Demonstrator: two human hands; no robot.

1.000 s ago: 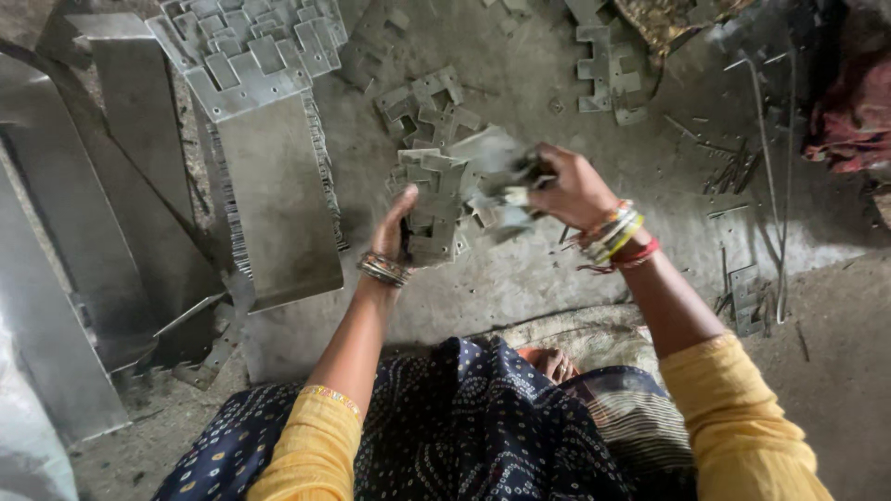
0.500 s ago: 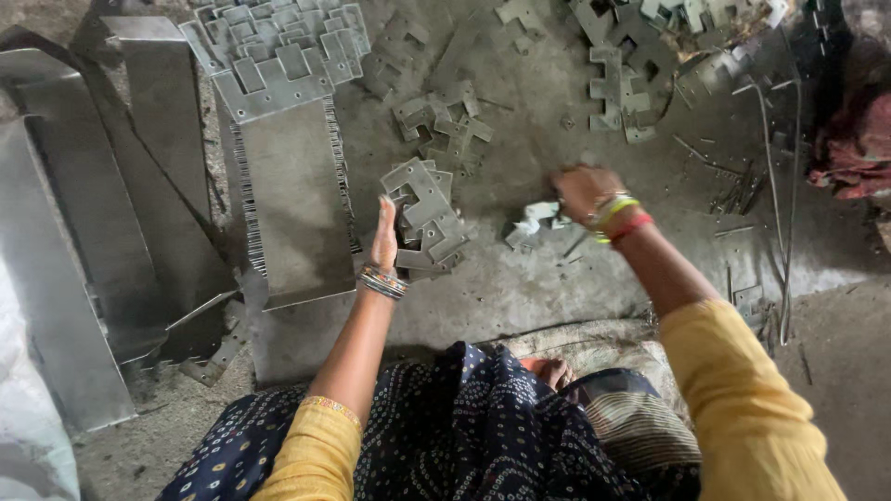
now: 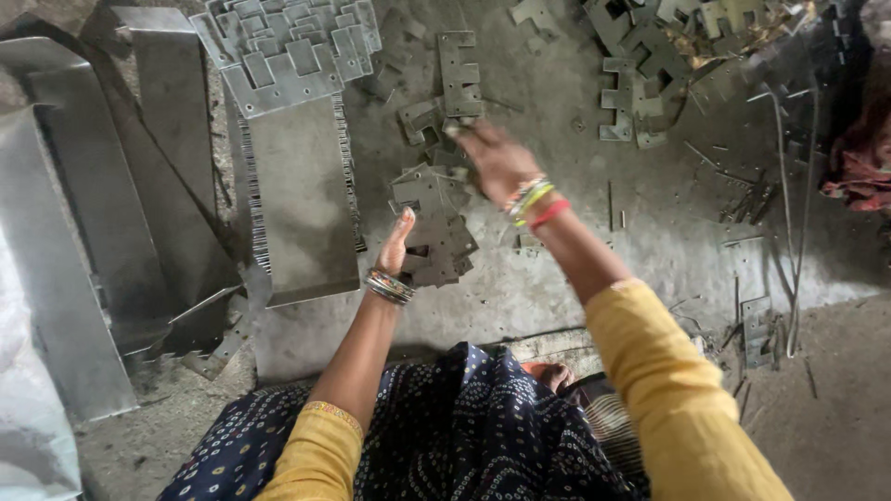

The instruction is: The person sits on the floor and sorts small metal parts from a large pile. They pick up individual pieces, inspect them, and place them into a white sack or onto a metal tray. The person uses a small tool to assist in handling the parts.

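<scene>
A fanned stack of flat grey notched metal plates (image 3: 434, 227) is gripped by the left hand (image 3: 397, 246), fingers curled behind it and thumb up its near edge; the stack's long axis is run away from the body, its top end aimed at the far floor. The right hand (image 3: 497, 158) is stretched forward over a loose grey slotted metal plate (image 3: 461, 74) lying lengthwise away on the concrete floor (image 3: 575, 241); being blurred, its grasp cannot be told. A long grey sheet-metal strip (image 3: 297, 195) is seen just left.

Dim, flat daylight, soft shadows, right hand (image 3: 497, 158) motion-blurred, top-right corner dark, slight wide-angle distortion
</scene>
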